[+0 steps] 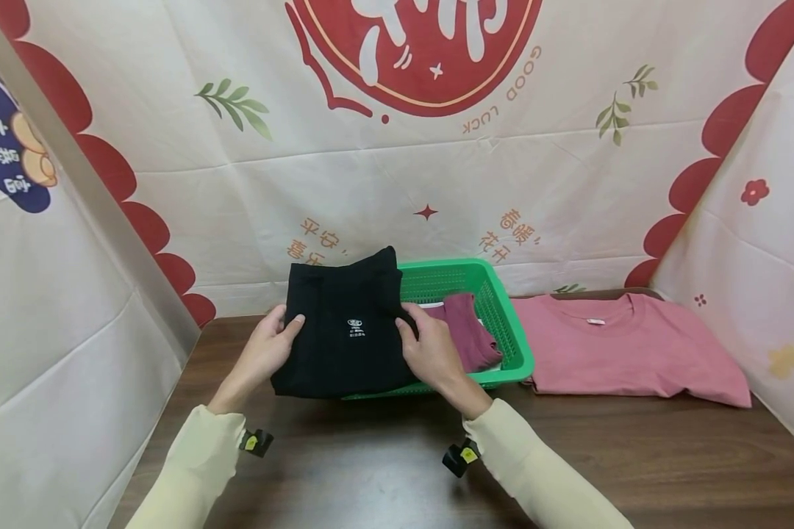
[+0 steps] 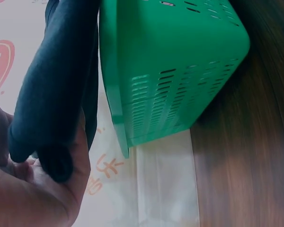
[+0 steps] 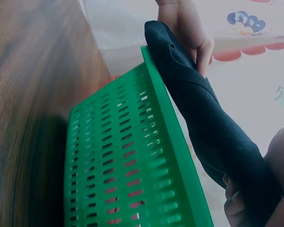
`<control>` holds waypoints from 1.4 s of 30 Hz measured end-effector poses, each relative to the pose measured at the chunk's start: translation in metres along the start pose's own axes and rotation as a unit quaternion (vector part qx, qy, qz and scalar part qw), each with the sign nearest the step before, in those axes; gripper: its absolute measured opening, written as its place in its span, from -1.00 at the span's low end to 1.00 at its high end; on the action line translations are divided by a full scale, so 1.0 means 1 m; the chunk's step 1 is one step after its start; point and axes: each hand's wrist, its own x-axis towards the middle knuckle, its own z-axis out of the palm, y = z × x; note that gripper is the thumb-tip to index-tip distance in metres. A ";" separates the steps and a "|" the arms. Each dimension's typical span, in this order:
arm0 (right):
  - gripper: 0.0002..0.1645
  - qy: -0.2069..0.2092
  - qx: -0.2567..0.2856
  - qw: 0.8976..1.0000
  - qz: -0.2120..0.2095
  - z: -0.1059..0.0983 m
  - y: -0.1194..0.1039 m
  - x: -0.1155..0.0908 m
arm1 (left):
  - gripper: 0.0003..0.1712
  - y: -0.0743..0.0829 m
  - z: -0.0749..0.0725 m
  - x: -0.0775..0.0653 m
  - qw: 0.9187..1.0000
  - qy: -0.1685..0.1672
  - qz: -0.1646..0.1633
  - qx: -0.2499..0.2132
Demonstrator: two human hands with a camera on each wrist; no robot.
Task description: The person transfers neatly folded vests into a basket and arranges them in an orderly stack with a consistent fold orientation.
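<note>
A folded black cloth garment (image 1: 344, 330) is pinched by left hand (image 1: 262, 356) and right hand (image 1: 434, 349) near a green slotted plastic basket (image 1: 508, 316); folds could be loosened if snagged there.

A table (image 1: 357, 477) with a dark wood-grain surface is observed. At its right side lies a pink T-shirt (image 1: 609, 356), collar toward the rear, pale neck label (image 1: 595, 321) visible. A whitish printed sheet (image 1: 397, 176) hangs behind, creased, bearing a red emblem (image 1: 417, 87) cut off by the upper edge, leaf sprigs (image 1: 234, 103) and red scalloped borders (image 1: 108, 167). The left sheet (image 1: 53, 308) carries a dark blue motif (image 1: 3, 150); the right sheet (image 1: 734, 272) shows a red flower (image 1: 755, 192)
</note>
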 end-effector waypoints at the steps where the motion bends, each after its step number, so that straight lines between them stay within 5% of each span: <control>1: -0.55 0.000 -0.003 1.000 0.001 -0.001 0.001 0.000 | -0.55 0.001 0.001 0.001 1.000 0.000 -0.001 -0.001; 23: -0.58 0.012 -0.060 0.998 -0.021 -0.031 0.021 0.007 | -0.55 0.011 0.022 0.016 0.998 -0.037 -0.008 -0.041; 34: -0.57 0.003 -0.066 0.998 -0.006 -0.038 0.032 0.010 | -0.52 0.013 0.030 0.026 0.992 -0.082 -0.051 -0.077; 42: -0.57 0.001 -0.062 0.998 0.004 -0.043 0.040 0.009 | -0.55 0.015 0.035 0.032 0.994 -0.084 -0.038 -0.058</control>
